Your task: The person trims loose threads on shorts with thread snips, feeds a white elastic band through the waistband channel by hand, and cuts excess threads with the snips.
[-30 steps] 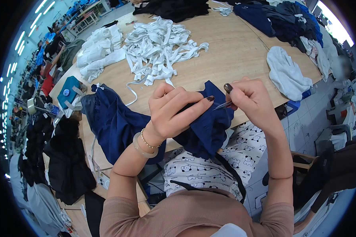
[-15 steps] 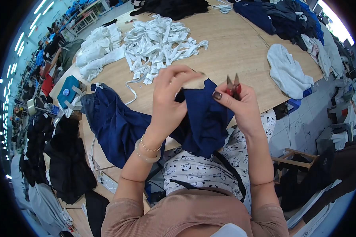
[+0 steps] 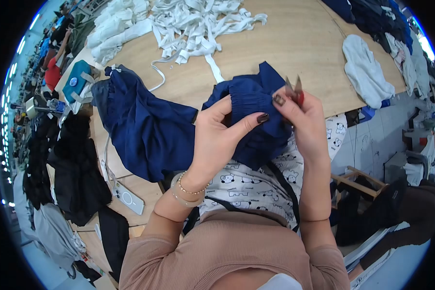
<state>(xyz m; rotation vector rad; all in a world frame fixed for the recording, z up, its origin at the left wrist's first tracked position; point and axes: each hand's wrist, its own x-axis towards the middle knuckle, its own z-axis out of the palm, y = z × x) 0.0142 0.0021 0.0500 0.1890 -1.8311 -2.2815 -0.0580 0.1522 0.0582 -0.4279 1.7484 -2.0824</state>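
Note:
A navy blue garment (image 3: pixel 152 128) lies partly on the table, and its bunched end is lifted in front of me over my lap. Along that end runs a gathered, elastic-looking band (image 3: pixel 250 102). My left hand (image 3: pixel 213 141) is closed on the band, with its thumb lying across the front and its fingers behind the cloth. At the band's right side, my right hand (image 3: pixel 305 118) pinches the fabric between thumb and fingers. The same hand also keeps red-handled thread snips (image 3: pixel 295 88) in its palm, blades pointing up and away from me.
White elastic strips (image 3: pixel 188 31) lie heaped on the wooden table (image 3: pixel 295 53), one trailing to the navy cloth. A light grey fabric piece (image 3: pixel 365 70) lies right, a teal pouch (image 3: pixel 77 81) left. A phone (image 3: pixel 128 198) and black garments (image 3: pixel 77 179) are nearer on the left.
My left hand has come down from above the cloth and closed on it. The gathered band now faces me. The snips stay in my right hand, and the view has tilted downward.

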